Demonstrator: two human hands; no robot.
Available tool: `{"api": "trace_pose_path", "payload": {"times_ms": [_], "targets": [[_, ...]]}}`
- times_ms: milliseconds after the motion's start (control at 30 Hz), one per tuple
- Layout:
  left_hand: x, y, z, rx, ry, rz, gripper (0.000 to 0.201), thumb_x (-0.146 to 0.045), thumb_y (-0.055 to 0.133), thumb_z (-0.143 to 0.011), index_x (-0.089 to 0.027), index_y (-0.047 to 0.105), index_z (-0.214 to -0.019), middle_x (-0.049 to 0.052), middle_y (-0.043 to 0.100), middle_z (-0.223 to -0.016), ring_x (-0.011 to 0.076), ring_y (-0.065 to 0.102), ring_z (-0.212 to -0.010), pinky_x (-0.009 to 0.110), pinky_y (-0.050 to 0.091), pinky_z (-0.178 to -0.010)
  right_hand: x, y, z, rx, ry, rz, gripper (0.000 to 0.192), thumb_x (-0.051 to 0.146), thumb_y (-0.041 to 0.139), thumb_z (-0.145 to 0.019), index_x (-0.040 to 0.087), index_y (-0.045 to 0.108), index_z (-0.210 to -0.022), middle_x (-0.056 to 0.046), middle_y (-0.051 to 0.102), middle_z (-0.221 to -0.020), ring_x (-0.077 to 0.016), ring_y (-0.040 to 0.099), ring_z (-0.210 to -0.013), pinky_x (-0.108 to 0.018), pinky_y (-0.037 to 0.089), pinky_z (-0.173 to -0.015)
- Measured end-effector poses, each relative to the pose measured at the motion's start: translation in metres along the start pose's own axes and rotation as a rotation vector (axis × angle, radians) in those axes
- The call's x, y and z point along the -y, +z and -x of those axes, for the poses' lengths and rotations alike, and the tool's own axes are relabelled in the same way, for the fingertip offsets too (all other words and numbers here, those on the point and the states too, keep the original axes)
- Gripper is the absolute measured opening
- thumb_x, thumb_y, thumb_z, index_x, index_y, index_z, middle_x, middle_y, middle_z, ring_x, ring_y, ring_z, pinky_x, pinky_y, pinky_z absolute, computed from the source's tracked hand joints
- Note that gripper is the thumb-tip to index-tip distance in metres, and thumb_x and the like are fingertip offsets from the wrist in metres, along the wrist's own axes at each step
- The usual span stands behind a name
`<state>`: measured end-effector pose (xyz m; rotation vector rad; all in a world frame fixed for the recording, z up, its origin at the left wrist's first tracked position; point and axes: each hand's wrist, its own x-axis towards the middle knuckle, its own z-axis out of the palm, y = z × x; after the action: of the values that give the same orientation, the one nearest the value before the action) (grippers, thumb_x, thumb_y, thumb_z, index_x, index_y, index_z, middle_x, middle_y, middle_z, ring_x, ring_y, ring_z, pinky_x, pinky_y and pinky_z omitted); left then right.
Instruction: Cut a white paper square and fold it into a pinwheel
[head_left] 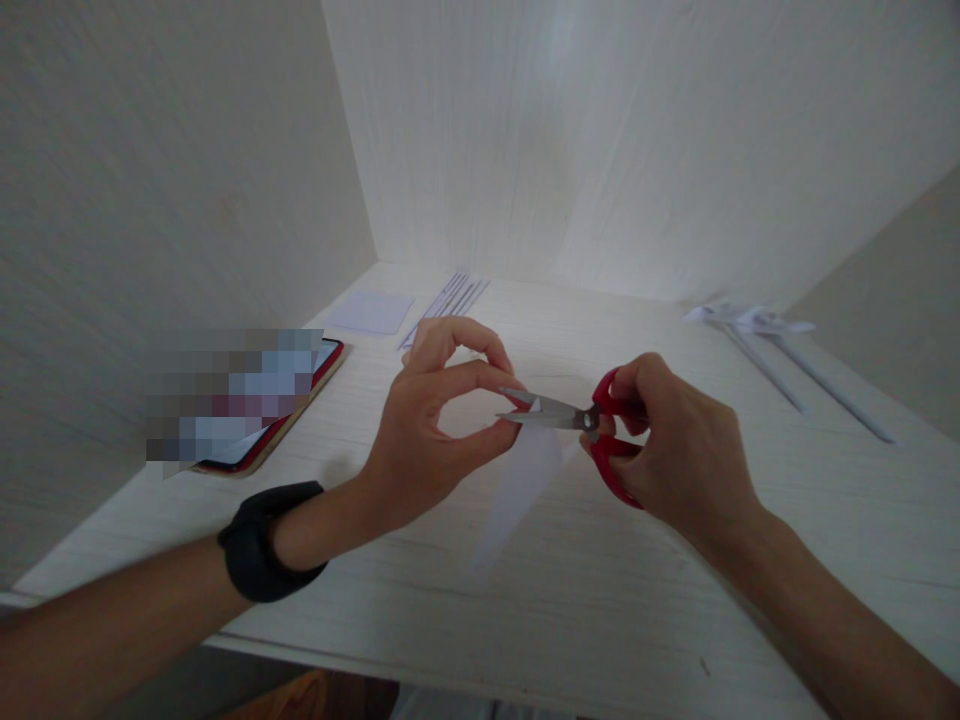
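Observation:
My right hand (675, 440) grips a pair of red-handled scissors (559, 412), fingers through the loops. The blades point left and stand slightly apart, with a small bit of white paper showing between them. My left hand (450, 420) is closed in a pinch at the blade tips, thumb and fingertips on a folded piece of white paper (521, 480). This paper hangs down below the blades in a pointed shape. The fingertips partly hide where it is held. A black band (262, 545) is on the left wrist.
A phone (285, 410) with a blurred screen lies at the left. Behind my left hand are a square of white paper (371, 312) and several thin sticks (454, 300). Two white paper pinwheels (750, 318) on rolled sticks lie back right. White panels enclose the tabletop.

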<state>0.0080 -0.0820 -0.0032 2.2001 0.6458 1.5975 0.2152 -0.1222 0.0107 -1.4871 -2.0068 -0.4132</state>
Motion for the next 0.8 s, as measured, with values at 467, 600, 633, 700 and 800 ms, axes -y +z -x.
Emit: {"api": "trace_pose_path", "payload": {"times_ms": [467,600,633,700,800], "targets": [[-0.0013,-0.0006,-0.0009,0.009,0.046,-0.055,0.022,-0.004,0.07,-0.074,-0.025,0.067,-0.082,0.001,0.06,-0.093,0.0193,0.053,-0.095,0.041,0.042,-0.087,0.0019,-0.0052,-0.0017,0.082,0.035,-0.025,0.025,0.023,0.059,-0.064,0.025,0.038,-0.078,0.001,0.06,-0.064,-0.0159,0.056,-0.049,-0.025,0.037,-0.046],[-0.0019,-0.0003,-0.0014,0.009,0.034,-0.048,0.023,-0.003,0.071,-0.073,-0.024,0.067,-0.081,0.001,0.058,-0.092,0.0192,0.053,-0.094,0.041,0.041,-0.086,0.0023,-0.0049,-0.0012,0.085,0.05,-0.019,0.026,0.023,0.059,-0.064,0.025,0.038,-0.078,0.0,0.062,-0.065,-0.0164,0.057,-0.051,-0.025,0.037,-0.046],[-0.0018,-0.0002,-0.0014,0.008,0.035,-0.043,0.023,-0.003,0.071,-0.073,-0.024,0.067,-0.081,0.001,0.058,-0.092,0.0191,0.053,-0.094,0.041,0.041,-0.086,0.0021,-0.0046,-0.001,0.081,0.044,-0.018,0.026,0.023,0.059,-0.064,0.025,0.038,-0.078,0.0,0.061,-0.065,-0.0163,0.057,-0.05,-0.025,0.037,-0.046],[-0.0015,0.0,-0.001,0.009,0.038,-0.033,0.022,-0.003,0.071,-0.073,-0.024,0.068,-0.081,0.001,0.059,-0.092,0.0193,0.053,-0.094,0.041,0.042,-0.086,0.0019,-0.0042,-0.0006,0.072,0.034,-0.015,0.025,0.022,0.059,-0.064,0.025,0.038,-0.078,0.001,0.061,-0.065,-0.0159,0.056,-0.05,-0.025,0.037,-0.046],[-0.0008,0.0004,-0.0002,0.003,0.026,-0.015,0.022,-0.004,0.07,-0.074,-0.024,0.068,-0.082,0.001,0.059,-0.092,0.0197,0.054,-0.095,0.041,0.042,-0.086,0.0021,-0.004,-0.0007,0.07,0.032,-0.013,0.024,0.022,0.058,-0.065,0.025,0.038,-0.078,0.001,0.061,-0.064,-0.0156,0.056,-0.049,-0.025,0.037,-0.046]]}}
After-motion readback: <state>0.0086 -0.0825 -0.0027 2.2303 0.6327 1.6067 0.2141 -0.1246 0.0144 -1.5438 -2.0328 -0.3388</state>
